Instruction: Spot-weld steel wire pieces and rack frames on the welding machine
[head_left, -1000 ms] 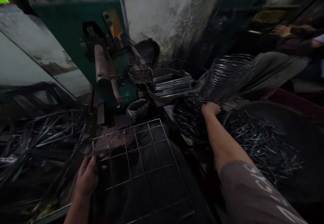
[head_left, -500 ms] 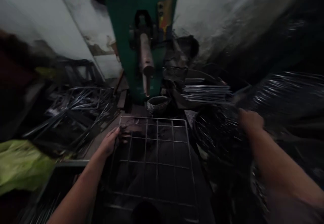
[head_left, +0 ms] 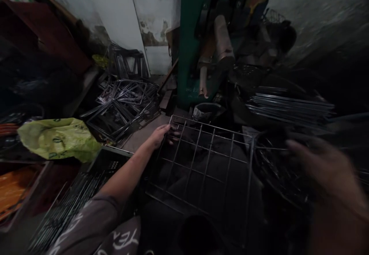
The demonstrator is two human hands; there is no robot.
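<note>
A wire grid panel (head_left: 207,163) lies across my lap in the middle of the view. My left hand (head_left: 160,135) grips its far left edge, fingers curled round the outer wire. My right hand (head_left: 323,163) is at the right, smeared by motion, above a dark tub of short wire pieces (head_left: 276,170). I cannot make out its fingers or whether anything is in them. A green welding machine (head_left: 201,47) with a copper-coloured arm stands just beyond the grid.
A heap of bent wire frames (head_left: 123,101) lies on the floor at left. A yellow-green plastic bag (head_left: 57,138) sits further left. Straight rods (head_left: 66,212) lie in a crate at lower left. A stack of flat wire panels (head_left: 291,107) rests at right.
The view has swung left. My right hand has pulled back from the tub of wire pieces toward me and is now blurred. My left hand keeps its hold on the grid's edge.
</note>
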